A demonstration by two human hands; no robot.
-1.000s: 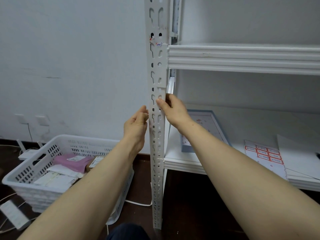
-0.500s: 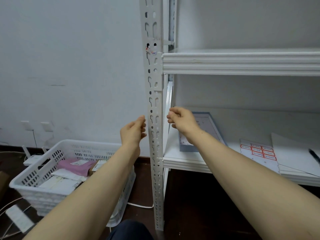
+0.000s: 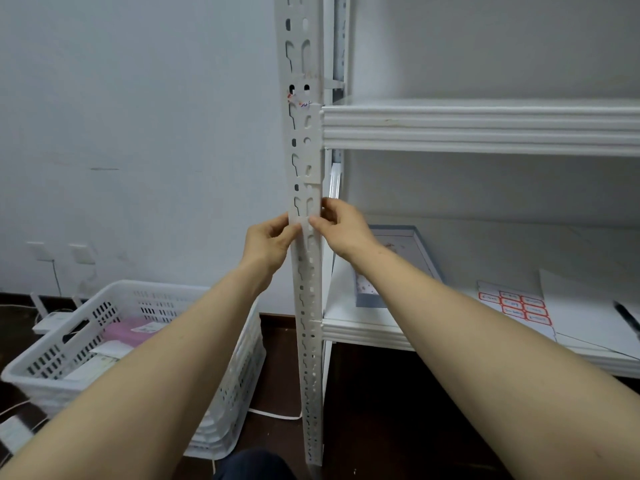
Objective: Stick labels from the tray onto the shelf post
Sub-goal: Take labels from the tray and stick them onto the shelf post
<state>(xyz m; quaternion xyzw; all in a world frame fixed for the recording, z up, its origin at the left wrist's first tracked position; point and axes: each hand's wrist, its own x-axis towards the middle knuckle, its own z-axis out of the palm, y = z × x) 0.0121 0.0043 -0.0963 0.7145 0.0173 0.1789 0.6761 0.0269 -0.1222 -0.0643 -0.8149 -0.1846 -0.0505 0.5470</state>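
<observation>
Raised to the white slotted shelf post [image 3: 304,140], roughly midway between the upper shelf [image 3: 485,126] and the lower shelf [image 3: 363,336]: two bare forearms. Pinched at its left end between thumb and forefinger of the left hand [image 3: 268,242] and at its right end by the curled fingertips of the right hand [image 3: 341,226]: a small white label [image 3: 299,220], stretched level across the front face of the post and touching it. Stuck down or not, impossible to tell. Higher on the post, level with the upper shelf's edge, a scrap of an older sticker [image 3: 298,101] with red and blue marks. On the lower shelf, just right of the post, a shallow blue-rimmed tray [image 3: 405,261]; farther right, a sheet of red-bordered labels [image 3: 512,304] lying on white paper, and a dark pen [image 3: 627,318] at the frame's edge. On the dark floor left of the post, a white perforated basket [image 3: 104,306] holding a pink parcel [image 3: 119,336] and papers. On the wall beyond it, two sockets [image 3: 81,253].
</observation>
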